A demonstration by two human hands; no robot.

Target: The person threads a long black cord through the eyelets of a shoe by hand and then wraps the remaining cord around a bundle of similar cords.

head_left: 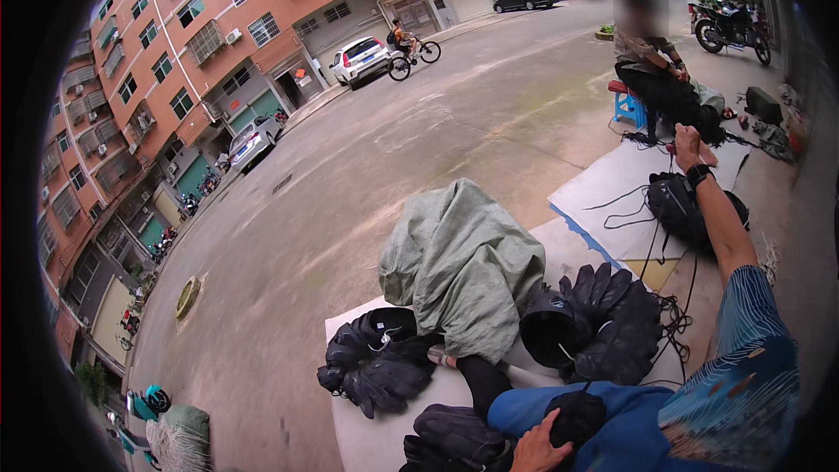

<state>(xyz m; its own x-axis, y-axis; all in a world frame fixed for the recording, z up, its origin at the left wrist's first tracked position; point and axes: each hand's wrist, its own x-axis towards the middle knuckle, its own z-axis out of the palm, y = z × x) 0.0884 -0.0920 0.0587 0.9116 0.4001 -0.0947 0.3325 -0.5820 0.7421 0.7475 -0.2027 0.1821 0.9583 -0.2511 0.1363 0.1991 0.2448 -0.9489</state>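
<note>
My left hand (538,447) rests low at my lap, its fingers curled against a rounded black cloth piece (577,419) on my blue-clad thigh. My right arm reaches far out to the upper right, a dark watch on its wrist. At its end, my right hand (688,148) is raised and looks closed; what it grips, if anything, is too small to tell. Beneath that forearm lies a black bundle (677,207) with loose black cords (673,319). Nested stacks of padded black cup-shaped pieces (616,323) lie around my legs, including another black stack (380,363) to the left.
A grey-green woven sack (463,262) stands before me on pale sheets (350,319). A person (647,52) sits on a blue stool (629,111) with black material in the lap. Beyond are a motorcycle (732,32), a cyclist (406,45) and parked cars (363,59).
</note>
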